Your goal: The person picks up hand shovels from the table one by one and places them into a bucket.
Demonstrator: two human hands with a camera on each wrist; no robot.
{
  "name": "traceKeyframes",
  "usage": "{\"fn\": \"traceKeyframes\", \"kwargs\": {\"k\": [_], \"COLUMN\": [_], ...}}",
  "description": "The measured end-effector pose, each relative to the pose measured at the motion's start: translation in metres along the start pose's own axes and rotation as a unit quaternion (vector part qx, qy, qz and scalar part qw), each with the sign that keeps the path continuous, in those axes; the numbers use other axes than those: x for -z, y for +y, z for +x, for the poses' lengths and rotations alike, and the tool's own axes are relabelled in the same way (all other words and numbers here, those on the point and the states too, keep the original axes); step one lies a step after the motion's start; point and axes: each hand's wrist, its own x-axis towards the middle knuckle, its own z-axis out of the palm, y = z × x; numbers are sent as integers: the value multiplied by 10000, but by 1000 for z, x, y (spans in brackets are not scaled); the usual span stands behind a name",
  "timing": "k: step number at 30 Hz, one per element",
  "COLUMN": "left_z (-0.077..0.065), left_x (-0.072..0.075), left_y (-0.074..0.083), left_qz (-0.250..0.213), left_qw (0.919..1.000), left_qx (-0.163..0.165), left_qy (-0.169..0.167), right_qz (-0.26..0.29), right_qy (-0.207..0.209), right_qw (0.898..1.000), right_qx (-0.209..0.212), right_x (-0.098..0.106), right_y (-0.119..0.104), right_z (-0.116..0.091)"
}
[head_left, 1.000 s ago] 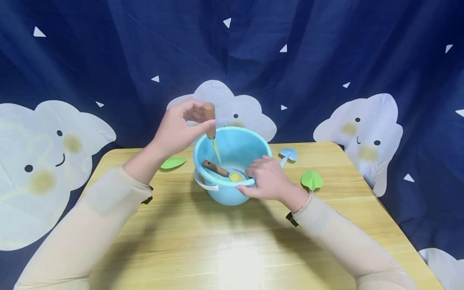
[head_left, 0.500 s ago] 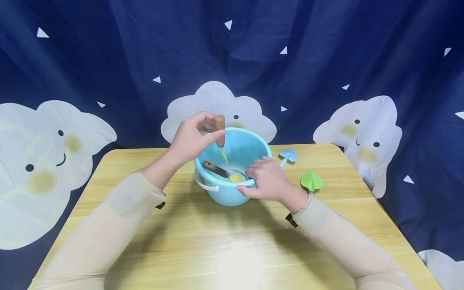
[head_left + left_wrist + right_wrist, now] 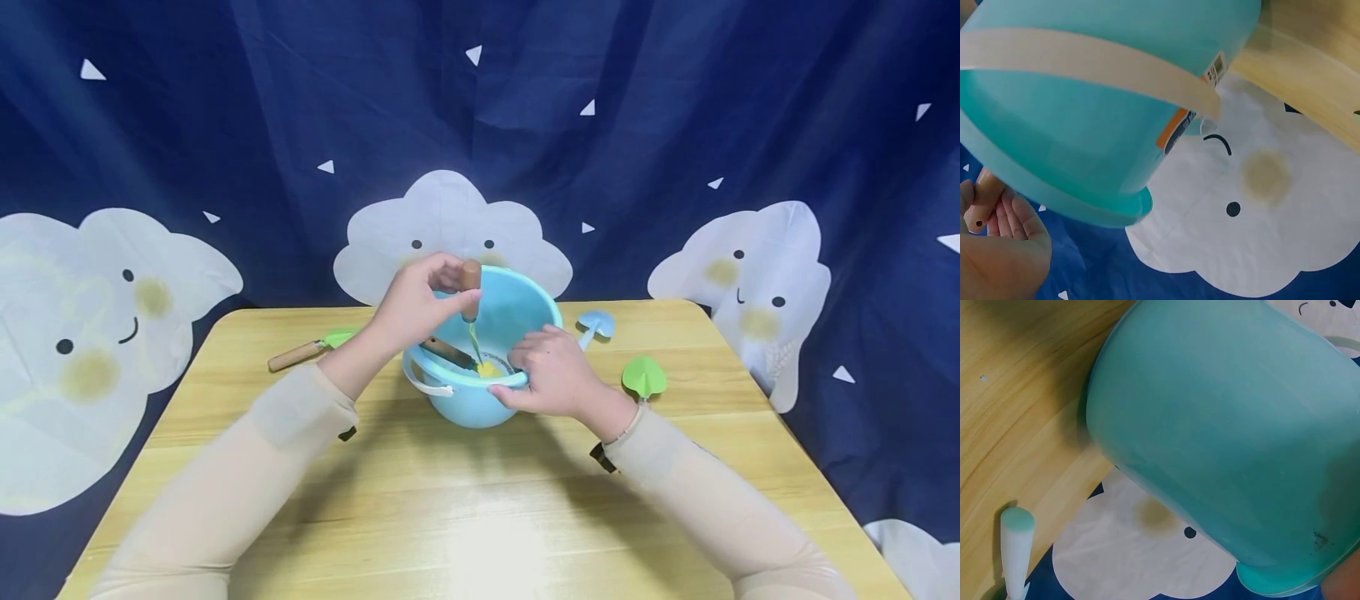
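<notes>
A light blue bucket [image 3: 521,304] stands upright on the table. My left hand [image 3: 412,307] pinches the wooden handle of a small garden tool [image 3: 470,279] between thumb and fingers. The tool points down into the bucket, its thin yellow-green head close over the bottom. Inside lies a second wooden-handled tool [image 3: 447,352] with a yellow head, handle against the left wall. My right hand [image 3: 558,371] grips the near right rim, fingers curled inside and thumb outside. In the left wrist view the held handle [image 3: 988,187] shows beyond the bucket rim; its head is hidden there.
A green trowel with a wooden handle [image 3: 294,356] lies left of the bucket, partly behind my left forearm. To the right lie a blue toy shovel [image 3: 596,323] and a green leaf-shaped trowel [image 3: 645,377]. The bucket's white handle [image 3: 427,385] hangs down its front left.
My left hand has moved right and down, lowering the tool deeper into the bucket. The wooden handle of the left green trowel has come into view. My right hand stays on the rim.
</notes>
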Motion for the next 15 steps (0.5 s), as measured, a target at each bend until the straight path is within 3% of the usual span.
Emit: {"fn": "traceKeyframes", "kwargs": {"k": [15], "left_z": [1], "left_x": [-16], "left_y": [-8], "left_qz": [13], "left_qw": [9997], "left_qx": [65], "left_qy": [-214], "right_qz": [23], "right_qy": [42], "right_qw": [10000], "right_qx": [13], "right_x": [0], "right_y": [0], "right_z": [0]}}
